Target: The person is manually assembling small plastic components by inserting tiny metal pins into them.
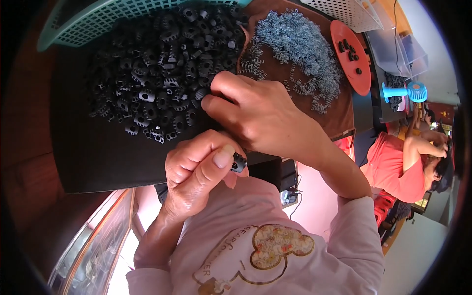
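My left hand [196, 172] is closed, its thumb and fingers pinching a small black plastic clip piece [239, 162] in front of my shirt. Just above it my right hand [250, 108] reaches to the near right side of a large pile of black toothed plastic clip pieces [167, 64]. Its fingers are curled, and the fingertips meet one ribbed black piece [200, 93]; what lies inside the curl is hidden. Right of the pile, many small metal coil springs [300, 44] lie heaped on a brown cloth [275, 64].
A green mesh basket [73, 30] stands behind the pile. Several black parts lie on a red oval plate [361, 81] to the right. Beyond are a white perforated basket [344, 12], clear plastic bins [388, 49] and a blue fan [415, 92]. Another person in red [396, 167] sits farther right.
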Motion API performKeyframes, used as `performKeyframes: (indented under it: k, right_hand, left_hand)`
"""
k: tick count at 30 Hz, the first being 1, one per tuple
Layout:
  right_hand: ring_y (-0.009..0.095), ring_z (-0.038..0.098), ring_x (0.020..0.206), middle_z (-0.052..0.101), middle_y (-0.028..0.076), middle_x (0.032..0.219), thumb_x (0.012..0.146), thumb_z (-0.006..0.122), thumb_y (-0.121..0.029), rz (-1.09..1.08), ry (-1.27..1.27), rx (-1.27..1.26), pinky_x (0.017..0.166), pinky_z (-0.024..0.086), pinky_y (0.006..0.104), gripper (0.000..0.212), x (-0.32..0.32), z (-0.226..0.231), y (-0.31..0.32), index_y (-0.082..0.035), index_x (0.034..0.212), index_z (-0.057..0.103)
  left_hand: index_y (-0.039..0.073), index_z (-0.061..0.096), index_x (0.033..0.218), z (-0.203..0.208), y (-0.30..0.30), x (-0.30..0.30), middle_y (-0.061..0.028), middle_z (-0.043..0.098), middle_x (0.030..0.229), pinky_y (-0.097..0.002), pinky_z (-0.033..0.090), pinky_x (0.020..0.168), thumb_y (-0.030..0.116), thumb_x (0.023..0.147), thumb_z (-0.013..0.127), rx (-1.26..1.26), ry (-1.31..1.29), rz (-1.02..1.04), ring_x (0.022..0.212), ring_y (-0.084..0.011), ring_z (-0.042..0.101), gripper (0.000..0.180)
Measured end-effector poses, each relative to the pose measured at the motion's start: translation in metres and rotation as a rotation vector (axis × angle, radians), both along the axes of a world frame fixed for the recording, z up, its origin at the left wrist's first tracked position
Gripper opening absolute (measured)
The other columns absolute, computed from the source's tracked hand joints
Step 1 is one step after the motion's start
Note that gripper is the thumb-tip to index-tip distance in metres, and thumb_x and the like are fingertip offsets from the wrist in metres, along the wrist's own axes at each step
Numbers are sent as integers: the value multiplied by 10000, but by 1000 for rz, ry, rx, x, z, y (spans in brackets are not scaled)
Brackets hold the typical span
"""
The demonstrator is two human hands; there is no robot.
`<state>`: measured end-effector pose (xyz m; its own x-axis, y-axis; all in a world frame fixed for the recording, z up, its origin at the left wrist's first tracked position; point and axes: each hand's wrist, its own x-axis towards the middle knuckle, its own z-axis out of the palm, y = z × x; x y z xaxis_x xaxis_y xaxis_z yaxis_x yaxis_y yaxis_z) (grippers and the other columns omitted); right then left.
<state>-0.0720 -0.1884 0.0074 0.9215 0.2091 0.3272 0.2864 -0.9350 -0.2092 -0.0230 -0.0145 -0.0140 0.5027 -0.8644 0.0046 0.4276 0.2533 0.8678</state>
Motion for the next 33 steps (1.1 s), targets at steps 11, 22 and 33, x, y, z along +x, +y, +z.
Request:
performKeyframes:
  k: [11,22,33]
  right_hand:
    - [217,607,667,524,45,792,659,687,-83,-67,-93,138,451,456,338,236,-7,1,-10,-61,872,590]
    - [240,589,601,564,61,838,717,749,-42,-62,-18,190,475,458,339,252,-8,2,-15,-58,946,646]
    - [192,562,648,446,52,825,741,703,-186,-76,41,-8,434,416,317,222,-1,2,-3,-40,857,582]
  left_hand:
    - [-28,622,886,-3,0,2,-66,646,747,-228,454,538,218,994,531,-26,-10,-15,576,-91,565,284]
    - [-23,624,896,0,-3,3,-64,643,743,-229,447,533,229,999,526,-13,-22,-23,568,-91,561,289]
    - [-62,583,901,1,-1,3,-172,628,771,-257,453,504,281,1001,505,22,-71,-46,573,-151,550,366]
